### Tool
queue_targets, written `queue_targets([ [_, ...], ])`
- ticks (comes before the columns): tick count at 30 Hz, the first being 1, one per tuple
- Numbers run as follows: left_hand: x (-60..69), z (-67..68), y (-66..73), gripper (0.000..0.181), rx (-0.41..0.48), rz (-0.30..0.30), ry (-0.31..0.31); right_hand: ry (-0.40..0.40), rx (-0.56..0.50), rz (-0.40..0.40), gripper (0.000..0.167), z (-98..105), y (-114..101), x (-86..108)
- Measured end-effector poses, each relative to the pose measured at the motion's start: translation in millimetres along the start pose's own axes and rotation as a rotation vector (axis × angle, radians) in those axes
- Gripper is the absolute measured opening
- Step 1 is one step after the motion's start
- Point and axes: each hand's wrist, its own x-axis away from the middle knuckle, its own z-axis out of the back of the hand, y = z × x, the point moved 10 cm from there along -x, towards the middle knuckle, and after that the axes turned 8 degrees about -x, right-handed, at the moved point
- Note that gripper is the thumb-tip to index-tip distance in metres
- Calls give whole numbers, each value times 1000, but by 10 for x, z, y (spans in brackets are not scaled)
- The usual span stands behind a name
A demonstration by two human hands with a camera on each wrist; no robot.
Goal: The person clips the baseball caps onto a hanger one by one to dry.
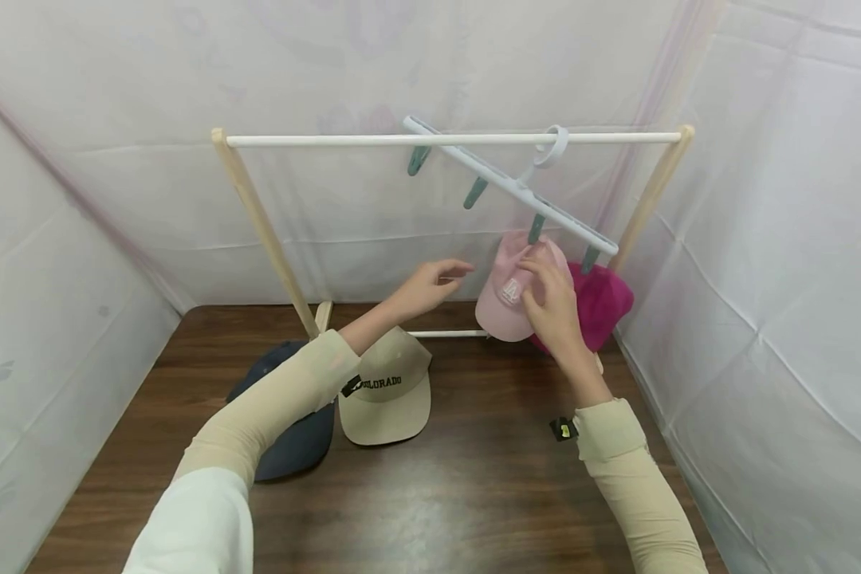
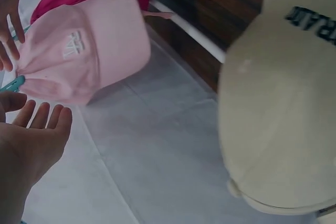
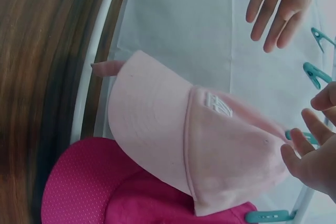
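Note:
A pale pink cap (image 1: 500,312) with a white LA emblem hangs from a green clip (image 1: 536,229) on the light-blue hanger (image 1: 498,178). Beside it, a magenta cap (image 1: 605,303) hangs from the end clip (image 1: 590,259). My right hand (image 1: 556,315) is at the pink cap's crown, fingers loosely bent; the right wrist view shows nothing gripped, though contact with the fabric is unclear. Left of the cap, my left hand (image 1: 428,288) hovers apart from it with relaxed fingers and holds nothing. Two more clips (image 1: 476,193) on the hanger's left half carry no cap.
The hanger hooks over the white rail (image 1: 330,141) of a wooden-legged rack (image 1: 265,231) and slants across it. On the brown table (image 1: 430,494) lie a beige COLORADO cap (image 1: 386,414) and a navy cap (image 1: 297,446), partly hidden by my left arm. White cloth (image 1: 775,239) surrounds the table.

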Motion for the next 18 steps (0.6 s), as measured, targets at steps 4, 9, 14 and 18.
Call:
queue_targets([
  [4, 52, -22, -58, 38, -32, 10, 7, -18, -17, -9, 43, -38, 13, 19],
  [9, 126, -51, -125, 37, -130, 7, 13, -65, -42, -30, 42, -147, 31, 56],
  [14, 243, -69, -184, 36, -233, -21, 18, -81, -58, -39, 41, -273, 61, 91],
  [18, 355, -75, -252, 37, -275, -23, 8, -97, -82, -41, 38, -361, 69, 123],
])
